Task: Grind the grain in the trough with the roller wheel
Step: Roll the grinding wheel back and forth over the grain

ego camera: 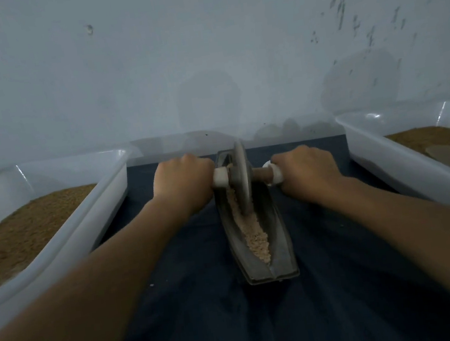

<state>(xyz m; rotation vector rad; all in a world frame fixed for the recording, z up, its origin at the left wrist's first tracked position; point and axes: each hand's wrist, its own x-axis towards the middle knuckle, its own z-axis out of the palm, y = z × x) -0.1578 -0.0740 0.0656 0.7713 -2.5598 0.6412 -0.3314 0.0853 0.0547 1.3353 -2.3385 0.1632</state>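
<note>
Dark cloth [208, 315]: covers the work surface in the foreground. Both bare forearms come in from the bottom corners and converge toward the middle.

Trough [281, 251]: a narrow dark metal boat shape lying lengthwise on the cloth, near end toward the viewer, far end between the hands.

Grain [255, 237]: pale, coarse meal lying along the trough's groove, heaped thickest in the near half.

Roller wheel [243, 173]: a grey disc standing upright on edge in the far half of the trough, its lower rim down in the grain.

Left hand [182, 181]: knuckles up, fingers wrapped round the white left handle [220, 178], close against the wheel.

Right hand [308, 170]: knuckles up, fingers clenched round the white right handle [274, 173]; a short length of brown axle [261, 174] shows between handle and wheel.

Left tub [102, 203]: white plastic, beside the cloth, holding brown granular material [25, 225].

Right tub [389, 166]: white plastic, holding similar brown fill [425, 135].

Wall [203, 58]: pale, scuffed at upper right.
</note>
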